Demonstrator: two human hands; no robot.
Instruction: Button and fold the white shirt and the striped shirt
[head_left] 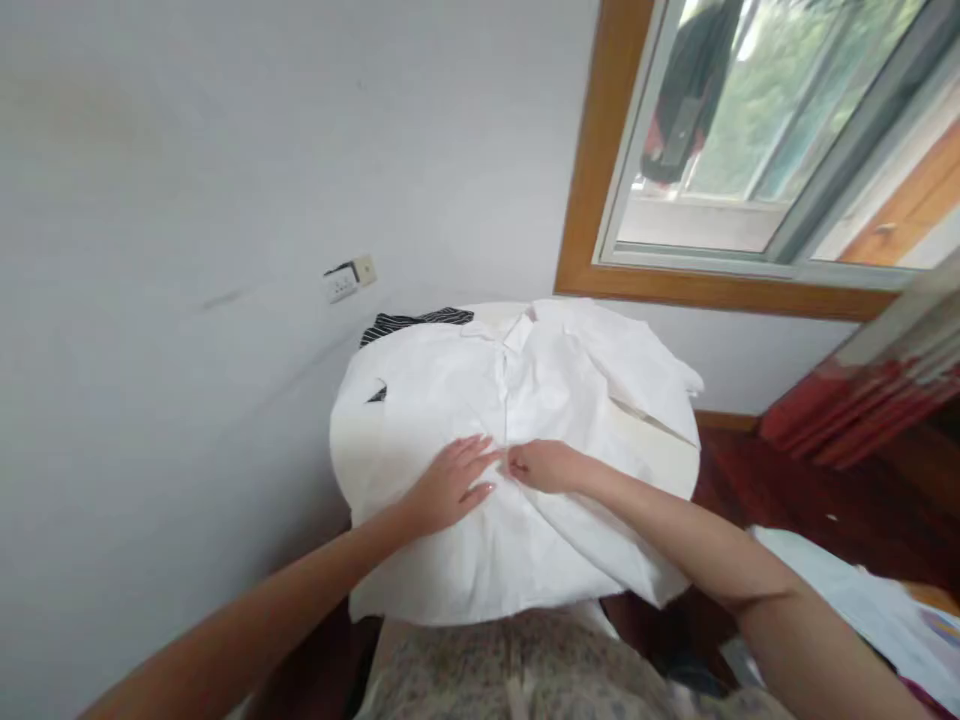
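Observation:
A white shirt [442, 400] lies spread over a round white table [667, 455], its collar at the far side and its lower hem hanging over the near edge. My left hand [456, 482] rests on the shirt just left of the front opening, fingers stretched out. Right beside it, my right hand [544, 466] is closed, its fingers pinching the shirt's front edge. Below the right hand, the front panel falls in a fold toward the near right. The fingertips of the two hands almost meet at the middle.
A black striped cloth [416, 322] lies at the table's back left, partly under the shirt. Behind are a wall with a socket [342, 284] and a wood-framed window [577, 240]. A red and pale curtain [847, 410] hangs at right. White cloth [847, 585] lies at lower right.

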